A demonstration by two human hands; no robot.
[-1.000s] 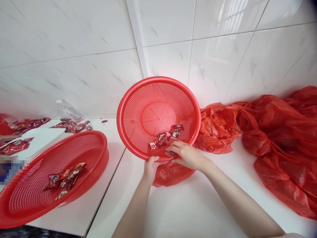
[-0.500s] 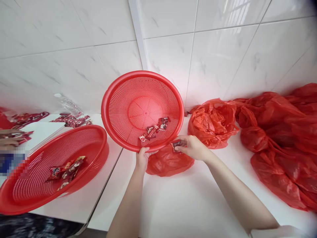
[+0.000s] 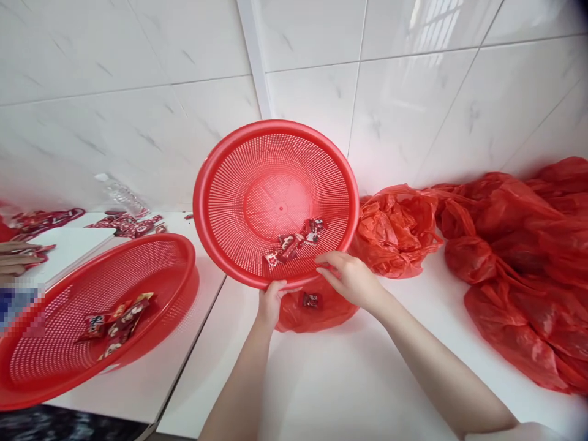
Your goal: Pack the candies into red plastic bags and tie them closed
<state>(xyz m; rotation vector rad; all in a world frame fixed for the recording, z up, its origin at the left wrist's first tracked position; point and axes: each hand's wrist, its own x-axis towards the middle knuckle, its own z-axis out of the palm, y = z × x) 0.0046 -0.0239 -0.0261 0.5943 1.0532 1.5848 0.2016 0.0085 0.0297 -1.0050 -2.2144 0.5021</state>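
A red plastic mesh basket is tilted toward me, its near rim gripped by my left hand. Several small wrapped candies lie on its lower wall. My right hand is at the basket's right front rim, thumb and fingers apart, with nothing between them. Below the rim, a red plastic bag rests on the white table, partly hidden by the basket. One dark wrapped candy sits on the bag, below and left of my right fingers.
To the left a second red basket holds several wrapped packets. Beyond it are a clear bottle, more packets and another person's hand. Red plastic bags are heaped at the right. A tiled wall stands behind.
My right hand has let go of the dark candy, which now lies on the red bag. The hand has moved to the basket's rim. The basket has shifted slightly right in view.
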